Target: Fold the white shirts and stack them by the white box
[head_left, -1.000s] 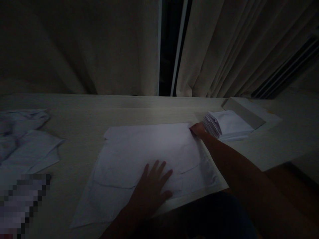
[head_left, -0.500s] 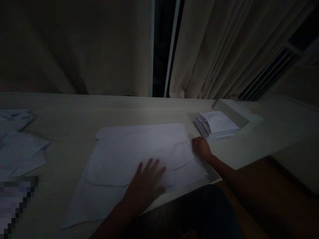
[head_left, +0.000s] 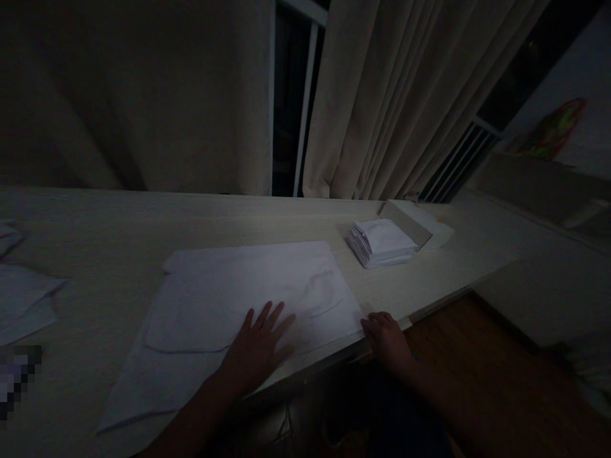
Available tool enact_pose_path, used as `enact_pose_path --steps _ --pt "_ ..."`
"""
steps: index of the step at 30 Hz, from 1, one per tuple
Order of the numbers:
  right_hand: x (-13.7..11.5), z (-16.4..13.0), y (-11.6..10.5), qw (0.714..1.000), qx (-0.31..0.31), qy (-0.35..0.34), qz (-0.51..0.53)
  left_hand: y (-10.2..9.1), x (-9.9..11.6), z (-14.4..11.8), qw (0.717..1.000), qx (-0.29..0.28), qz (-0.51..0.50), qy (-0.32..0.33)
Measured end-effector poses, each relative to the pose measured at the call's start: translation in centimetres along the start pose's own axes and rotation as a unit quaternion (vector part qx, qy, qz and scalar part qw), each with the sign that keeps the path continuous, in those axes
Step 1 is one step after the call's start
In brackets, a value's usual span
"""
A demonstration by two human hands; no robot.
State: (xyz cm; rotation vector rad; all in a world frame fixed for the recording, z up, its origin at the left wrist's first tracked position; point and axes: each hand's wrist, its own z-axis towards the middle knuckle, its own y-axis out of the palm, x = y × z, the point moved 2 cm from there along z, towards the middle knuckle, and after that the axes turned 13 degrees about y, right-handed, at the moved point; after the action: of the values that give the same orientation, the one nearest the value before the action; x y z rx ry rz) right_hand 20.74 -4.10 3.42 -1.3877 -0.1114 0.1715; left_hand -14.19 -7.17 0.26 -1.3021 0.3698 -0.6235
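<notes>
A white garment point(head_left: 248, 299) lies spread flat on a pale wooden table point(head_left: 119, 235), with two pockets showing on its front. My left hand point(head_left: 258, 346) presses flat on its near middle, fingers spread. My right hand point(head_left: 386, 336) sits at the garment's near right corner by the table's front edge, fingers curled at the cloth; whether it pinches the corner is unclear in the dim light. A stack of folded white cloths point(head_left: 382, 243) rests farther right on the table.
A flat pale box point(head_left: 410, 219) lies behind the folded stack. Loose white cloths point(head_left: 21, 296) lie at the far left. Beige curtains point(head_left: 382, 95) and a window frame stand behind the table. Brown floor point(head_left: 477, 343) shows at the right.
My right hand slid from the garment's far right corner, near the folded stack, down its right edge to the near corner. My left hand stayed pressed on the cloth. The view swung rightwards.
</notes>
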Motion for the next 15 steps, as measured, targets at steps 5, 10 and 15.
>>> enact_pose_path --steps 5,10,15 --pt "-0.5 -0.7 0.1 0.999 0.033 0.001 0.019 0.2 0.2 0.0 1.0 0.007 -0.013 -0.008" --pt "-1.2 -0.1 0.9 0.995 0.082 -0.012 0.06 -1.7 -0.3 0.1 0.999 0.018 0.006 -0.037" --pt "-1.6 0.3 2.2 0.999 0.021 -0.021 0.034 -6.1 -4.8 -2.9 0.985 0.046 0.076 -0.151"
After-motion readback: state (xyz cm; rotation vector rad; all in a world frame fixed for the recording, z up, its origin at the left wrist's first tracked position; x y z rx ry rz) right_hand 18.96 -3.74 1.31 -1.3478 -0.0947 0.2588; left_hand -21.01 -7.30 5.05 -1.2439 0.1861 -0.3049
